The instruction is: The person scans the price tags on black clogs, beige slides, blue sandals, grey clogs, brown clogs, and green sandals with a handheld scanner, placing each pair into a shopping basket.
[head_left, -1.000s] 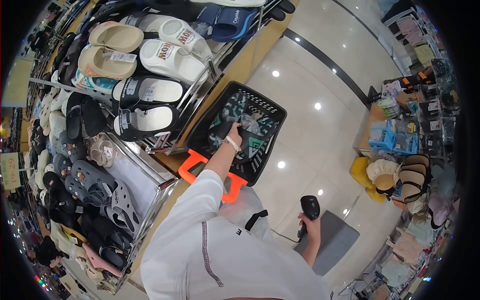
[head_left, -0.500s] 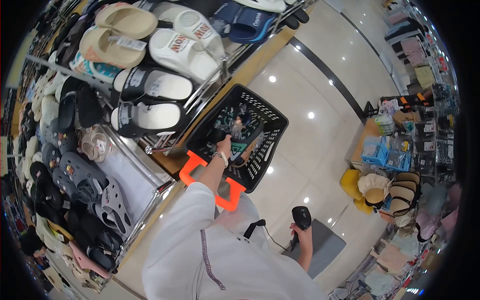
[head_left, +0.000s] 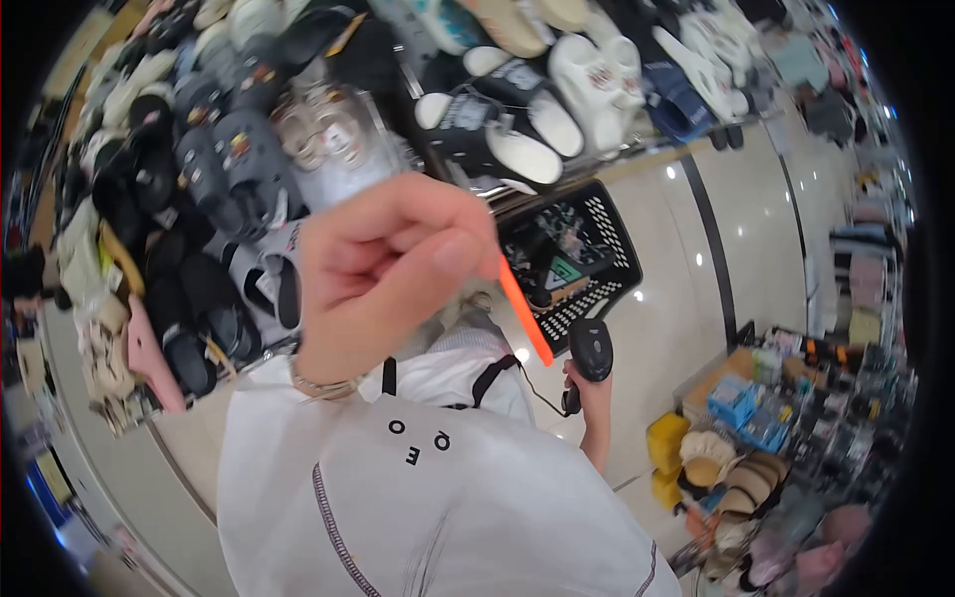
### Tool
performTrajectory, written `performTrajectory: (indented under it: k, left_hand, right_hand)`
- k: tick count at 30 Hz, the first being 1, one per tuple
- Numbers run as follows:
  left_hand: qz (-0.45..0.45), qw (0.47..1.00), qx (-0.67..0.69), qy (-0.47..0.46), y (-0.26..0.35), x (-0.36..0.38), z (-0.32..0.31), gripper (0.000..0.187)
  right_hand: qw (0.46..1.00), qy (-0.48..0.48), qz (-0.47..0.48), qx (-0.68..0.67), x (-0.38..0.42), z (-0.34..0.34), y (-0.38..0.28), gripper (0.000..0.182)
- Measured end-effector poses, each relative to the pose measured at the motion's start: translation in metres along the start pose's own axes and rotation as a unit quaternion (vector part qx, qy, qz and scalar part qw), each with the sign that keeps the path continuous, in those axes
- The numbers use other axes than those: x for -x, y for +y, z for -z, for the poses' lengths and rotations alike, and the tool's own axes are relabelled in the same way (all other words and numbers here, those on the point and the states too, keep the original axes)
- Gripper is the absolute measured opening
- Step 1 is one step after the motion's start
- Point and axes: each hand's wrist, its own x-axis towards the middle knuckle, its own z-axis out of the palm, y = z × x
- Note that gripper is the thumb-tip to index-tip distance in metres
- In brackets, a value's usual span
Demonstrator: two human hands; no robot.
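Left hand (head_left: 393, 264) raised out of black perforated plastic basket (head_left: 613, 237) since earlier frame; curled narrow, contents: cannot tell. Right hand (head_left: 595, 396) grips black handheld scanner (head_left: 591, 348). Basket far, right of left hand.

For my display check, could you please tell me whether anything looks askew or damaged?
Nothing looks spilled or visibly broken around the black basket. Only the dark footwear at picture left looks untidy, because the pieces overlap at differing angles.

The left hand (head_left: 393, 259) is raised large and high before the chest, fingers (head_left: 438, 204) curled inward, thumb (head_left: 418, 284) folded against them. The right hand (head_left: 589, 386), lower, is closed in a grip, its forearm (head_left: 597, 433) angled forward.
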Motion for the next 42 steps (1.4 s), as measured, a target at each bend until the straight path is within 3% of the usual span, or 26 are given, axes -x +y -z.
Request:
performTrajectory:
  k: [2, 4, 6, 12, 17, 19, 28, 30, 38, 40, 41, 42]
  left_hand:
    - [-0.222, 0.951, -0.206, 0.055, 0.028, 0.018, 0.029, 0.002]
    - [-0.432, 0.770, -0.465, 0.064, 0.053, 0.030, 0.054, 0.008]
    - [-0.410, 0.640, -0.648, 0.045, 0.097, 0.052, 0.059, 0.014]
    - [-0.406, 0.659, -0.621, 0.126, 0.110, 0.108, 0.099, 0.015]
    - [-0.437, 0.669, -0.587, 0.131, 0.128, 0.140, 0.102, 0.016]
    - [-0.445, 0.671, -0.578, 0.134, 0.136, 0.145, 0.118, 0.017]
    - [-0.491, 0.689, -0.513, 0.149, 0.160, 0.158, 0.167, 0.021]
    - [-0.501, 0.694, -0.495, 0.150, 0.165, 0.161, 0.176, 0.022]
    - [-0.543, 0.711, -0.426, 0.133, 0.170, 0.143, 0.223, 0.026]
    - [-0.212, 0.812, -0.520, 0.161, 0.118, 0.127, 0.291, 0.011]
    - [-0.032, 0.821, -0.545, 0.168, 0.095, 0.115, 0.320, 0.005]
    - [-0.069, 0.703, -0.545, 0.453, 0.059, 0.067, 0.303, 0.015]
  right_hand:
    - [0.999, -0.021, 0.047, 0.011, 0.005, -0.023, -0.019, 0.011]
    - [0.997, -0.048, 0.065, 0.013, 0.012, -0.048, -0.039, 0.012]
    - [0.991, -0.090, 0.100, -0.005, 0.016, -0.070, -0.053, 0.013]
    - [0.973, -0.177, 0.129, 0.077, -0.001, -0.143, -0.058, 0.018]
    - [0.953, -0.260, 0.116, 0.100, 0.016, -0.200, -0.080, 0.025]
    - [0.925, -0.310, 0.121, 0.182, 0.014, -0.216, -0.082, 0.025]
    - [0.899, -0.331, 0.176, 0.228, -0.002, -0.253, -0.094, 0.022]
    - [0.909, -0.314, 0.134, 0.238, -0.001, -0.257, -0.105, 0.019]
    - [0.942, -0.260, 0.113, 0.182, -0.002, -0.260, -0.098, 0.019]
    - [0.938, -0.264, 0.115, 0.191, -0.003, -0.260, -0.097, 0.020]
    - [0.943, -0.250, 0.108, 0.192, -0.002, -0.259, -0.095, 0.020]
    - [0.947, -0.236, 0.100, 0.193, -0.002, -0.260, -0.093, 0.020]
